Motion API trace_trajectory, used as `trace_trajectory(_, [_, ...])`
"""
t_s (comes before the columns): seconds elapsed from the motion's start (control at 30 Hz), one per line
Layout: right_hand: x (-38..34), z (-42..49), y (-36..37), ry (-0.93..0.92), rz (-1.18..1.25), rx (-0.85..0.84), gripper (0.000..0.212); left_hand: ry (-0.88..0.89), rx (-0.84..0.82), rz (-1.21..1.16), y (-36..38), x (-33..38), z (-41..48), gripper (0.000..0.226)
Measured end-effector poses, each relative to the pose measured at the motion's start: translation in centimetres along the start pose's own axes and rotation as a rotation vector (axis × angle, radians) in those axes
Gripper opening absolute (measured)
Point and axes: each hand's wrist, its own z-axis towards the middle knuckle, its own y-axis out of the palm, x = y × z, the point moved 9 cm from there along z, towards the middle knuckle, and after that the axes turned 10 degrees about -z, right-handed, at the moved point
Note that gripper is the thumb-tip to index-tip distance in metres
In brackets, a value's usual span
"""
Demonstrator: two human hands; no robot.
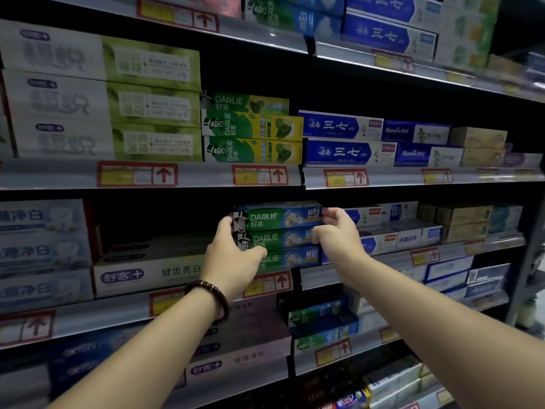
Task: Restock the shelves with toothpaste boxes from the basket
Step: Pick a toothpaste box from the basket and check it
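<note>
Left grip (233,255), right grip (336,231) clasping opposite ends, top Darlie box (277,216) between them

Dim, light from above. Glare on clear plastic shelf-edge strip (272,35) at 12 o'clock. Sharp at centre: green-and-blue cardboard DARLIE toothpaste boxes (277,219). Blurred at 9 o'clock: white-and-green cardboard boxes (100,98). Wide-angle bend at edges.

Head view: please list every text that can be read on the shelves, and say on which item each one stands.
"DARLIE 好来", "超白": blue-green boxes, gripped by left hand and right hand.
"DARLIE 好来": green-yellow boxes, shelf above.
"云南 三七": blue boxes.
"舒客+", "健齿亮白": white box.
Price tags: red arrows only; print too blurred.
The rest is too blurred to read.
</note>
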Motion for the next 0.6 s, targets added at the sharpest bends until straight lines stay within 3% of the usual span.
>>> trace_trajectory(0.43, [0.8, 0.9, 0.6, -0.05, -0.071, -0.085, 0.066, -0.085, -0.011, 0.056, 1.1, -0.8, 0.8, 0.092])
trace_trajectory(0.6, [0.9, 0.9, 0.6, -0.055, -0.113, -0.086, 0.056, -0.118, -0.008, 0.081, 1.1, -0.8, 1.2, 0.089])
